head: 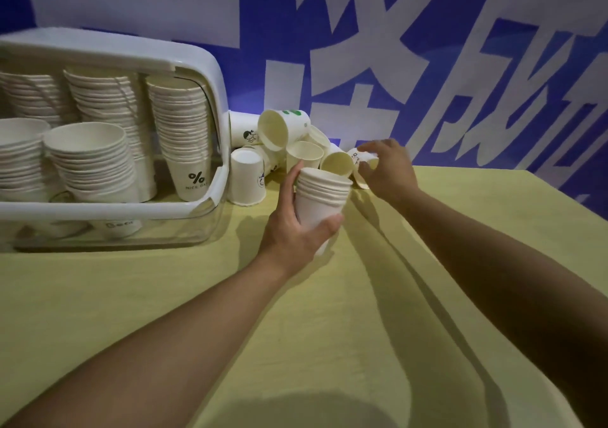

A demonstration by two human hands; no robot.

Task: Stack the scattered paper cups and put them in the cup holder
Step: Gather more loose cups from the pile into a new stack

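Left hand (296, 230) grips stack (320, 197); right hand (388, 171) seemingly pinches loose cup (357, 159) ("%" cup (192, 177) in holder (210, 75)).

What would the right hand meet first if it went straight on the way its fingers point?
Most likely the printed cup lying on its side at the pile's right edge. The right hand has fingers and thumb either side of it and may already touch it.

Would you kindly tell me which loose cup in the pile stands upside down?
The white cup at the pile's front-left corner, beside the cup holder: its base faces up, whereas the others lie tipped or show open mouths.
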